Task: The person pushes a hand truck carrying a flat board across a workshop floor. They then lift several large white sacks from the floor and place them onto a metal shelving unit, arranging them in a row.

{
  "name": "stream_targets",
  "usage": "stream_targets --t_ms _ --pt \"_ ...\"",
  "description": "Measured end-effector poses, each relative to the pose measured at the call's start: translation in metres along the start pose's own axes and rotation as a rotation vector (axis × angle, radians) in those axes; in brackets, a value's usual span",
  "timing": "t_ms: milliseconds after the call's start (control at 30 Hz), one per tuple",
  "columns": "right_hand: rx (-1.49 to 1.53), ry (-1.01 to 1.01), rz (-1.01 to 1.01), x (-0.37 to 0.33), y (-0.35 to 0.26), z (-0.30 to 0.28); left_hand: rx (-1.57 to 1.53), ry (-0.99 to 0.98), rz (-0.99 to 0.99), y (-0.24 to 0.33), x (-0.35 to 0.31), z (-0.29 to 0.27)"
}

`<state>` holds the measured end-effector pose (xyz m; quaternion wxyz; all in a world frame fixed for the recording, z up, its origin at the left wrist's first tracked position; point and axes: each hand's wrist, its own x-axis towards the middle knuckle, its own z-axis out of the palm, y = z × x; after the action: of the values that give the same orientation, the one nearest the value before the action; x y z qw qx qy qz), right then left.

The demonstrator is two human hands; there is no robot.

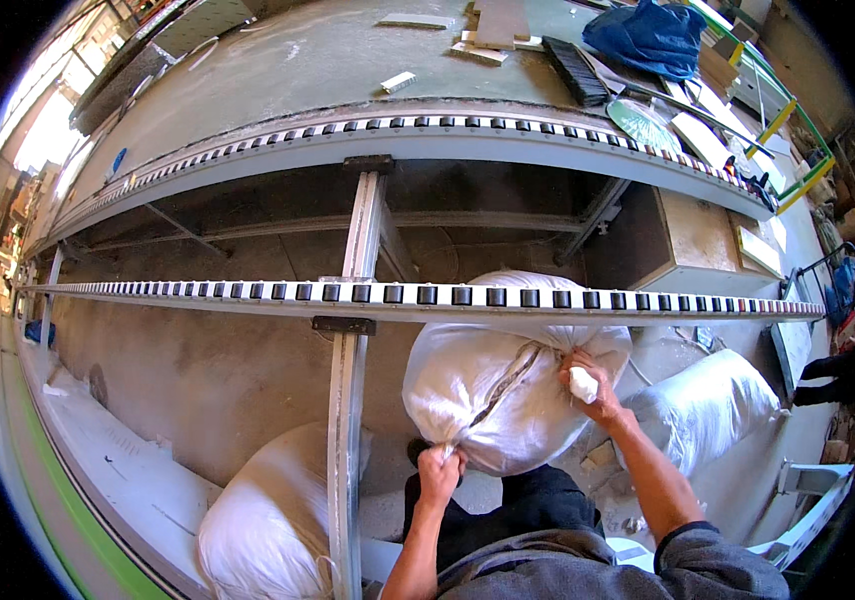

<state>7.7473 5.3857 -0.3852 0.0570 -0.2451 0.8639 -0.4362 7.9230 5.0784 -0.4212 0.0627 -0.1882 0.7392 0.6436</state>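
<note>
A bulging white woven sack (468, 385) stands in front of my legs, its far side passing under the roller rail. My left hand (441, 474) is closed on a gathered corner at the sack's near left. Higher up on the right, my right hand (591, 388) grips another bunched part of the sack, with a white tuft of its cloth sticking out of the fist. Between the two hands runs a dark, creased slit or seam across the sack's top. I cannot see what the sack holds.
A roller rail (461, 295) crosses just beyond the sack, with a second rail (428, 124) farther off. A metal crossbeam (345, 430) runs at my left. Other white sacks lie at right (705, 405) and lower left (268, 515). A wooden box (688, 235) stands under the rails.
</note>
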Motion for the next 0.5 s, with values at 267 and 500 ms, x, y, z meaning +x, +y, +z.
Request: stream_targets --t_ms 267,500 --pt "-0.302 -0.130 0.199 0.014 0.149 -0.023 -0.120 0.183 0.250 0.046 0.121 0.065" --pt "-0.212 0.117 -0.158 0.055 0.138 -0.047 -0.466 0.078 0.124 0.038 0.175 0.081"
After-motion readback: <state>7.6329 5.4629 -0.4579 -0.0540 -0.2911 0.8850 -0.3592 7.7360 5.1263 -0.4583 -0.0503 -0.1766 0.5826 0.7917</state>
